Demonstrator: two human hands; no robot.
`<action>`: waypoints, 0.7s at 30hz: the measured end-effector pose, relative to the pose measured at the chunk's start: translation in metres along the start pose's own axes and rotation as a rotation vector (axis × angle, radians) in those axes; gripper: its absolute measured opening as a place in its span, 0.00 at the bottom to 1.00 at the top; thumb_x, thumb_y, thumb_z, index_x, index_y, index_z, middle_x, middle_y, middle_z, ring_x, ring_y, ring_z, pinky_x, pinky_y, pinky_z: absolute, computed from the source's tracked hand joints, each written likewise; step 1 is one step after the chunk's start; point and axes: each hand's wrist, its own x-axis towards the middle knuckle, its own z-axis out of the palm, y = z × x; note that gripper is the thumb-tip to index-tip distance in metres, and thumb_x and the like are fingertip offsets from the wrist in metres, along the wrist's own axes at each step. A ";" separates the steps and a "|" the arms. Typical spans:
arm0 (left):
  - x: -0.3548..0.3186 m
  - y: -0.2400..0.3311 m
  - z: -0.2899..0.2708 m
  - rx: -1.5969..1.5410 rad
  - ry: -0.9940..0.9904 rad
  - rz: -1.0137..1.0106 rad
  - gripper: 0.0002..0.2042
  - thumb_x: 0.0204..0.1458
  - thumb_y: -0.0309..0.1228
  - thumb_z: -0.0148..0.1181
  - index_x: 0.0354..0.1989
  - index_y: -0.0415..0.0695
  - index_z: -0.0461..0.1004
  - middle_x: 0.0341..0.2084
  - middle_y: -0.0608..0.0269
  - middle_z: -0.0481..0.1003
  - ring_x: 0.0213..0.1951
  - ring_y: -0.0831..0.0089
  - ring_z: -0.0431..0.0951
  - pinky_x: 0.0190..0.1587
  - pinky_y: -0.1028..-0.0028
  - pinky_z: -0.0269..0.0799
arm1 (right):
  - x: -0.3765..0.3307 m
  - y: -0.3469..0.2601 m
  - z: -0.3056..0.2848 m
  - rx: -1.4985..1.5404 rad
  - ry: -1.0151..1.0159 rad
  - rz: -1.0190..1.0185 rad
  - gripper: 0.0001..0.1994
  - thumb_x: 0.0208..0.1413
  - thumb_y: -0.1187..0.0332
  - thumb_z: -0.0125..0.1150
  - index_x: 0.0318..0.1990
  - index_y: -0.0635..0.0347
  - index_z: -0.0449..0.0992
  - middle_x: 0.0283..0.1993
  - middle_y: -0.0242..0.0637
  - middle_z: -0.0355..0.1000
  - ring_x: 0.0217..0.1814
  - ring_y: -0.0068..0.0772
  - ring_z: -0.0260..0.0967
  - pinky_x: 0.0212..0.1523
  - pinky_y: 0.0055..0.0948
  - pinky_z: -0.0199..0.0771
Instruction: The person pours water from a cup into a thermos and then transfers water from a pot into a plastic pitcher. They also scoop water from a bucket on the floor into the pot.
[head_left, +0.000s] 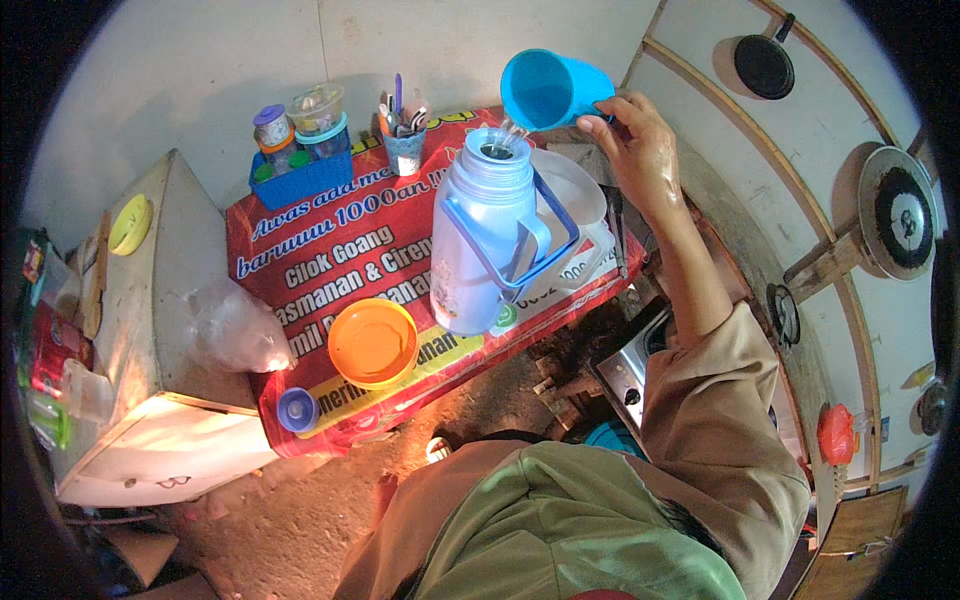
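- Your right hand [640, 150] grips a tilted blue scoop [552, 88], water spilling into the pale thermos flask [482, 235] just below it
- Your left hand isn't in view
- Orange lid [373, 342] lies well left of the flask

single head-worn fisheye view, steeply downward, close above the red-covered table [300, 250]

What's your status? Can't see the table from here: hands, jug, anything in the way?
Right hand tips blue cup, water running into open thermos jug. Left hand out of view. Orange lid lies apart, mouth unobstructed.
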 end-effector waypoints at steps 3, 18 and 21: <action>0.012 -0.001 0.001 0.144 -0.051 0.026 0.13 0.45 0.38 0.46 0.25 0.41 0.72 0.20 0.53 0.72 0.23 0.64 0.70 0.28 0.66 0.64 | -0.002 0.006 -0.002 -0.038 0.006 -0.036 0.12 0.43 0.65 0.63 0.32 0.63 0.74 0.29 0.38 0.66 0.27 0.31 0.65 0.28 0.26 0.65; -0.001 0.010 0.000 0.025 0.013 0.120 0.16 0.47 0.39 0.48 0.37 0.41 0.73 0.32 0.50 0.74 0.37 0.59 0.74 0.39 0.67 0.67 | -0.005 0.003 0.002 -0.087 -0.004 -0.171 0.11 0.44 0.68 0.62 0.33 0.65 0.73 0.32 0.38 0.66 0.30 0.32 0.67 0.29 0.25 0.67; 0.001 0.017 -0.003 0.117 -0.053 0.040 0.16 0.47 0.40 0.48 0.37 0.41 0.73 0.32 0.50 0.74 0.37 0.58 0.74 0.38 0.67 0.67 | -0.011 0.003 0.004 -0.099 -0.029 -0.137 0.11 0.44 0.69 0.62 0.33 0.65 0.72 0.33 0.39 0.66 0.31 0.33 0.67 0.29 0.26 0.69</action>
